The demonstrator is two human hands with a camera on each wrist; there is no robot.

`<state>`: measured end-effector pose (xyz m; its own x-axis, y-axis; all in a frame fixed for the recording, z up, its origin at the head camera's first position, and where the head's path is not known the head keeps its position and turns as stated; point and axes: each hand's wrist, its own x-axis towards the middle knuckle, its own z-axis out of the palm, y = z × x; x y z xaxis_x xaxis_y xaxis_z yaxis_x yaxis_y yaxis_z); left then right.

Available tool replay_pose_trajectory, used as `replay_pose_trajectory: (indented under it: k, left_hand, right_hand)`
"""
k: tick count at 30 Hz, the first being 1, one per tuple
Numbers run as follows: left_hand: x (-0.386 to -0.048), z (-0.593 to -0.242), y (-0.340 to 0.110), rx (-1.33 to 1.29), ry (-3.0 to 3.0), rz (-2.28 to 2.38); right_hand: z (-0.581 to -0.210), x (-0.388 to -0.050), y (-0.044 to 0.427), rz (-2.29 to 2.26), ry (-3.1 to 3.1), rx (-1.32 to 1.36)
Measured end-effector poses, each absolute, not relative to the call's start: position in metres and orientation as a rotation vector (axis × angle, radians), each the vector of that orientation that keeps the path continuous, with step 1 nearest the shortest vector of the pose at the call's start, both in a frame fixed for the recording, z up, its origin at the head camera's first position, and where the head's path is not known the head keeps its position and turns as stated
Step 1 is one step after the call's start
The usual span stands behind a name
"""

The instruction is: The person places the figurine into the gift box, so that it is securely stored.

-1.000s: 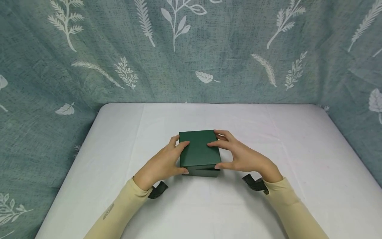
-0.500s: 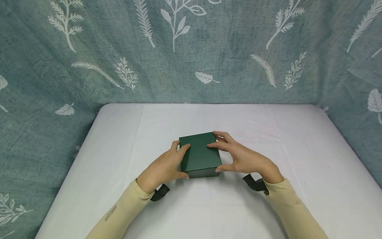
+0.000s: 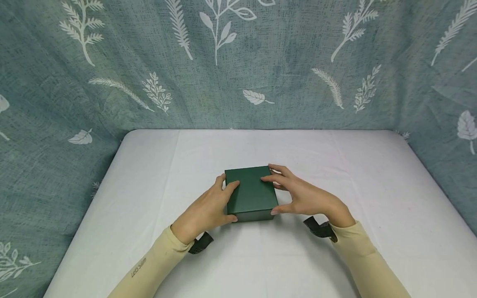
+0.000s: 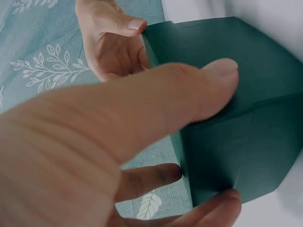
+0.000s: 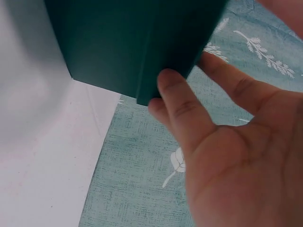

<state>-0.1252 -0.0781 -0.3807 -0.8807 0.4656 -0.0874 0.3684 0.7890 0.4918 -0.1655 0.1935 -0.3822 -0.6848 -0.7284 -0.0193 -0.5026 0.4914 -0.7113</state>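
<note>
A dark green square box point(image 3: 251, 194) with its lid on sits near the middle of the white table. My left hand point(image 3: 203, 209) grips its left side, thumb at the front left corner and a fingertip on the top. On the other side, my right hand point(image 3: 309, 196) holds the lid's edge, thumb at the front right corner, one fingertip on top and other fingers along the right side. The left wrist view shows the thumb pressing across the lid seam of the box point(image 4: 215, 156). In the right wrist view, fingertips touch the lid's rim point(image 5: 175, 42). The box's inside is hidden.
The white-covered table point(image 3: 335, 157) has rounded far corners. A blue-green curtain point(image 3: 290, 82) with white leaf prints hangs behind it and along both sides. Dark straps point(image 3: 318, 227) show at both wrists.
A second ago the lid stood raised with a gap at the front; now it sits down along the front edge. My left hand came slightly toward me with it, then both hands shifted slightly right.
</note>
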Motion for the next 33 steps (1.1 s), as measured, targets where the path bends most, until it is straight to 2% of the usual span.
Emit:
replay_pose_trajectory:
  k: [33]
  left_hand:
    - [-0.1305,-0.3881,-0.0791,0.654,2.757,0.68]
  right_hand:
    - [-0.391,-0.1662,0.1912,-0.931,2.44,-1.011]
